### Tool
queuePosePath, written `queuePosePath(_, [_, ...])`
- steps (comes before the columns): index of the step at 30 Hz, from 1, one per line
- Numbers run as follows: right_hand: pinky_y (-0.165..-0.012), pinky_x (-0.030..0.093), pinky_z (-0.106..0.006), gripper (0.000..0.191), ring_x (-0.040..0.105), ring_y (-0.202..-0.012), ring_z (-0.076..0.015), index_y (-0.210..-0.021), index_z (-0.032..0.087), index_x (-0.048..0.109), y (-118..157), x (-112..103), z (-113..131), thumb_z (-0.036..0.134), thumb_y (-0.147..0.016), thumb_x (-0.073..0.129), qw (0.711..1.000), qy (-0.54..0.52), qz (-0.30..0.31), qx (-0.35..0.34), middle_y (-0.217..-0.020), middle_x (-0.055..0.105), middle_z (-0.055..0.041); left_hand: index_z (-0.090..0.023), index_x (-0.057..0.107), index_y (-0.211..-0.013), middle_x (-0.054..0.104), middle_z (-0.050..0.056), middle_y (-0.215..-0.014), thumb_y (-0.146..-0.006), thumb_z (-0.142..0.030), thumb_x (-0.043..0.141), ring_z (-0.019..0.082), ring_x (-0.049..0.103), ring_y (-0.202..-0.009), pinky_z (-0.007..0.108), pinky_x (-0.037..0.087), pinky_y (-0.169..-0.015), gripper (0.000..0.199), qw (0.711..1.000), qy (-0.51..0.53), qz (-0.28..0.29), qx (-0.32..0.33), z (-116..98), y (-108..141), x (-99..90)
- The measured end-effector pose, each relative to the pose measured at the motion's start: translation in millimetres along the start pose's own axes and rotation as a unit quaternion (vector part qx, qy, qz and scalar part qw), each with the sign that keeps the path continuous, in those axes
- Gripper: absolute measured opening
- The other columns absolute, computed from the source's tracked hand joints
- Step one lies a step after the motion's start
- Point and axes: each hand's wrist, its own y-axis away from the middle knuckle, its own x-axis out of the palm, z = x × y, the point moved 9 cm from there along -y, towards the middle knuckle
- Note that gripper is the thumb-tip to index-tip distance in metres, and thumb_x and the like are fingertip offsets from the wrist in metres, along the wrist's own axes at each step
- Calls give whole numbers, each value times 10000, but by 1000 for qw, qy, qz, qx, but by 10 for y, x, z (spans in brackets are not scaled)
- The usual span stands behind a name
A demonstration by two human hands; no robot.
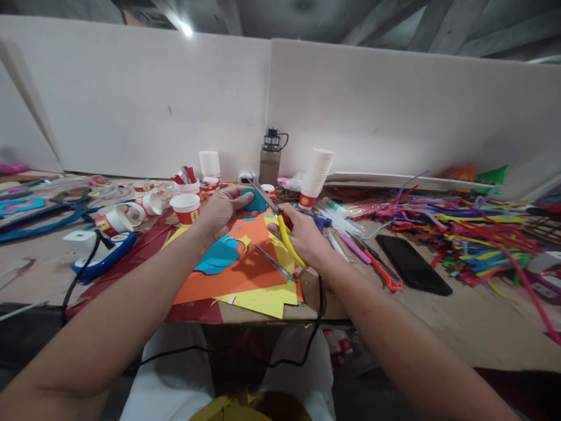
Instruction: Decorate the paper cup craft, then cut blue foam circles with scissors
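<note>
My left hand (227, 209) pinches a small rounded piece of blue paper (255, 200) above the table. In my right hand (302, 231) is a pair of scissors (287, 235) with yellow handles, its blades pointing up and left at the paper's right edge. Whether the blades touch the paper, I cannot tell. Below both hands lie orange paper sheets (249, 279), yellow paper (263, 299) and a larger cut piece of blue paper (218, 255). A thin clear pen-like stick (272, 261) rests on the orange sheet.
Paper cups (186, 209) stand behind my left hand, and a tall cup stack (317, 175) and a bottle (270, 158) stand at the back. On the right are a black phone (412, 264), a red-handled tool (385, 272) and many coloured pipe cleaners (477, 234). A black cable (205, 349) crosses my lap.
</note>
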Motion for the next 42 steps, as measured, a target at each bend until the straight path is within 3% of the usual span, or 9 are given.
queuePosePath(6, [-684, 415, -269, 433, 588, -796, -182, -1112, 196, 545, -10, -34, -259, 541, -851, 535, 994, -59, -37, 83, -890, 654, -40, -128, 674, -806, 697, 30, -730, -756, -202, 721, 109, 664, -640, 196, 571, -568, 101, 998, 35, -43, -2, -50, -33, -119])
queuePosePath(12, [-666, 415, -285, 424, 628, -795, -222, -1095, 210, 600, 16, 19, -422, 496, -785, 638, 982, 91, 6, 167, -909, 696, -83, -129, 656, -806, 686, 13, -713, -797, -177, 674, 105, 660, -657, 197, 566, -581, 52, 991, 63, -120, 17, -107, -73, -361])
queuePosePath(19, [-653, 422, -309, 398, 660, -868, -293, -1128, 176, 599, -23, 134, -564, 387, -791, 611, 955, 228, 62, 177, -950, 711, -148, -142, 637, -803, 687, 4, -713, -792, -160, 676, 89, 646, -633, 186, 549, -568, 45, 984, 83, -161, 8, 12, -152, -536])
queuePosePath(24, [-668, 440, -321, 337, 665, -897, -306, -1090, 157, 607, -158, 249, -658, 259, -771, 563, 938, 286, 100, 168, -997, 706, -162, -136, 640, -830, 695, 22, -725, -766, -227, 716, 98, 643, -626, 208, 539, -569, 134, 987, 55, -146, -25, 91, -161, -565])
queuePosePath(30, [-781, 450, -389, 381, 621, -993, -340, -1129, 133, 609, -243, 392, -763, 270, -775, 571, 913, 324, 180, 170, -1068, 667, -198, -149, 637, -809, 683, 7, -714, -753, -220, 729, 93, 623, -613, 207, 509, -546, 129, 984, 57, -161, -44, 130, -93, -678])
queuePosePath(33, [-852, 401, -521, 463, 528, -1107, -434, -1203, 151, 599, -281, 324, -652, 341, -781, 594, 903, 359, 162, 172, -1186, 591, -237, -165, 643, -804, 672, -6, -701, -765, -203, 712, 82, 601, -599, 186, 464, -520, 88, 979, 60, -192, -39, 118, -71, -757])
queuePosePath(35, [-887, 365, -551, 462, 490, -1138, -424, -1252, 190, 577, -338, 343, -388, 375, -829, 557, 920, 352, 133, 112, -1217, 568, -209, -179, 653, -801, 665, -9, -682, -764, -219, 714, 77, 578, -571, 177, 415, -490, 82, 978, 43, -203, -30, 98, -69, -783])
queuePosePath(38, [-921, 352, -483, 450, 485, -1140, -353, -1259, 220, 576, -350, 618, 47, 420, -857, 556, 949, 267, 169, 8, -1231, 562, -162, -185, 664, -783, 660, -4, -659, -744, -246, 733, 82, 550, -546, 187, 367, -464, 100, 982, 20, -190, -10, 59, -86, -770])
queuePosePath(42, [-895, 331, -462, 359, 495, -1129, -349, -1171, 198, 643, -302, 1026, 137, 312, -833, 598, 933, 250, 257, 18, -1197, 587, -170, -175, 667, -786, 661, -3, -667, -715, -228, 752, 74, 535, -534, 185, 350, -439, 123, 982, 21, -188, 3, 42, -95, -783])
